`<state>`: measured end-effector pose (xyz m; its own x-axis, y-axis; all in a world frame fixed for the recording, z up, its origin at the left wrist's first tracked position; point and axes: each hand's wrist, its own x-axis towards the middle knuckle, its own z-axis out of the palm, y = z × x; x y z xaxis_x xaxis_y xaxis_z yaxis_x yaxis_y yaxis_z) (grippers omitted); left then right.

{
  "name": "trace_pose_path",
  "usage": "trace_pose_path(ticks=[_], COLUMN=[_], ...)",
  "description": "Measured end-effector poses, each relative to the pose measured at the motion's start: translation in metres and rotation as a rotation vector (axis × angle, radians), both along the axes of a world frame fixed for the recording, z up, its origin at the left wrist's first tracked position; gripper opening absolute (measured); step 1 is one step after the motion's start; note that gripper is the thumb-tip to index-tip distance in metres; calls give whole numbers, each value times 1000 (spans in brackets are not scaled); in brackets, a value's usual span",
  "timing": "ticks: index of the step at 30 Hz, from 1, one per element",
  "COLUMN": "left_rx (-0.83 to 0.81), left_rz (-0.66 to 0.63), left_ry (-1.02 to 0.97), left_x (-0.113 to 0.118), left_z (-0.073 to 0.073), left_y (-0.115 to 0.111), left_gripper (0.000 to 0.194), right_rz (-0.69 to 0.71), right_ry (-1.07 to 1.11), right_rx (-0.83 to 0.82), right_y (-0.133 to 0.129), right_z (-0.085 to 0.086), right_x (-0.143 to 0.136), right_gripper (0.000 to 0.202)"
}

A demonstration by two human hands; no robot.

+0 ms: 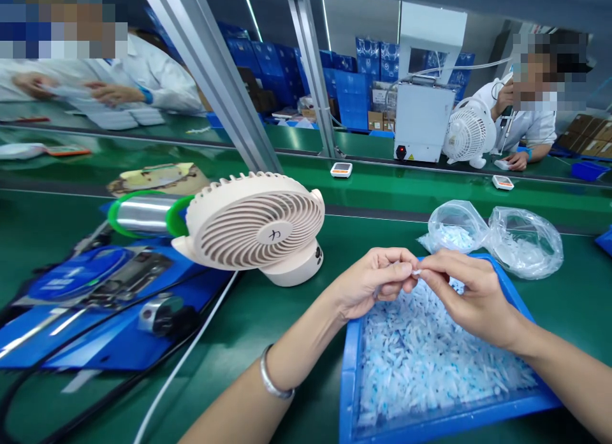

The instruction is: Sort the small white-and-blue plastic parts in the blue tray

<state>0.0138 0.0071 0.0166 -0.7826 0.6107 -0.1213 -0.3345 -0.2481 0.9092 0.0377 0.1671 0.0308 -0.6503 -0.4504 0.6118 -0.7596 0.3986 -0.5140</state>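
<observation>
Both hands meet above the far part of a blue tray point(351, 380) filled with many small white and blue pieces point(430, 361). A tiny white piece point(416, 272) is pinched between the fingertips of my left hand point(377, 279) and my right hand point(471, 291). The other fingers of my left hand are curled in. Beyond my right hand lie two clear plastic bags, one point(454, 230) with white and bluish pieces in it, the other point(526, 243) with whitish contents.
A beige fan point(258, 227) stands left of my hands, its white cable point(186, 355) running forward. Further left is a blue machine base point(119, 342) with a metal roller point(146, 213). Metal posts rise behind. Two people in white work across the line.
</observation>
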Motion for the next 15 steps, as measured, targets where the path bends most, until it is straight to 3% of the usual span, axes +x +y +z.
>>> trace_pose_path(ticks=[15], left_rx=[-65], left_rz=[69], left_ry=[155], left_x=[5], left_z=[0], left_y=[4], left_gripper=[28], right_rz=[-169], right_ry=[392], right_rx=[268], right_y=[-1], right_z=[-13], right_x=[5], right_gripper=[27])
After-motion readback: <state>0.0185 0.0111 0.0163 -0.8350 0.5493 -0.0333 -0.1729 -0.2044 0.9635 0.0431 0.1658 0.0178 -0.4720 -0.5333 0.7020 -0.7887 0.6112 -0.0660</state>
